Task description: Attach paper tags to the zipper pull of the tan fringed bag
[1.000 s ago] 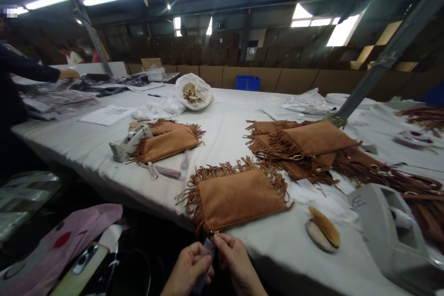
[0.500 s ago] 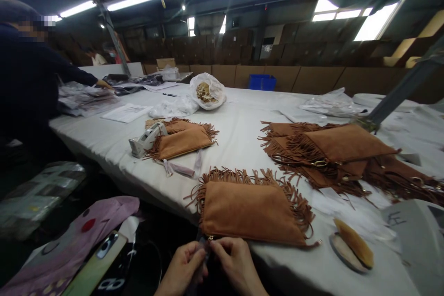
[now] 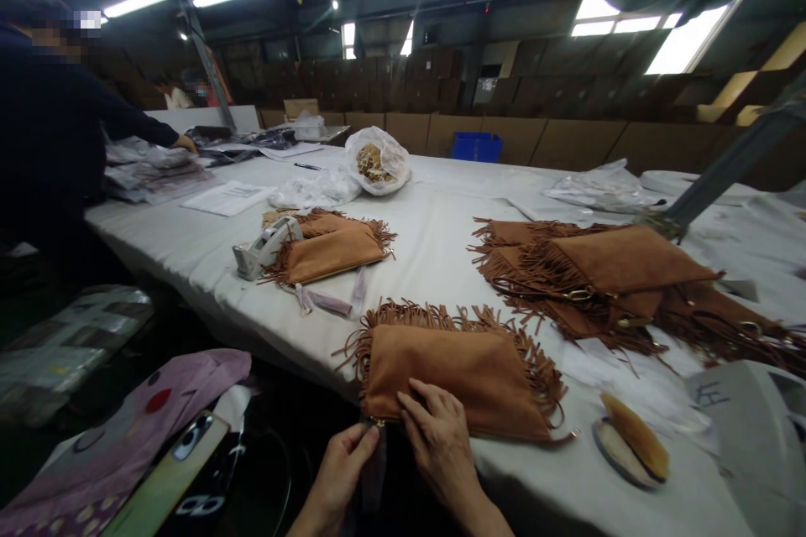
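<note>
A brown suede fringed pouch [image 3: 450, 373] lies at the table's front edge, with fringe along its far side and right end. At its near left corner my left hand [image 3: 340, 466] is closed, thumb and finger pinching the small gold zipper pull [image 3: 378, 422]. A greyish translucent strip [image 3: 373, 478] hangs below that pinch. My right hand [image 3: 437, 436] rests on the pouch's lower edge, fingers stretched out over the suede. To the left lies another fringed pouch [image 3: 337, 254], beside a tape dispenser [image 3: 268, 247].
Several fringed pouches [image 3: 635, 264] are piled at the right. Nearer are a brush-like oval item [image 3: 633, 440] and a grey-white machine [image 3: 749, 428]. A plastic bag [image 3: 378, 161] stands mid-table. At far left a person [image 3: 56, 117] reaches over packed goods. A phone [image 3: 170, 470] lies lower left.
My right hand has left the zipper corner and moved up and right onto the pouch, fingers now spread out. My left hand stays at the corner, now pinching the zipper pull.
</note>
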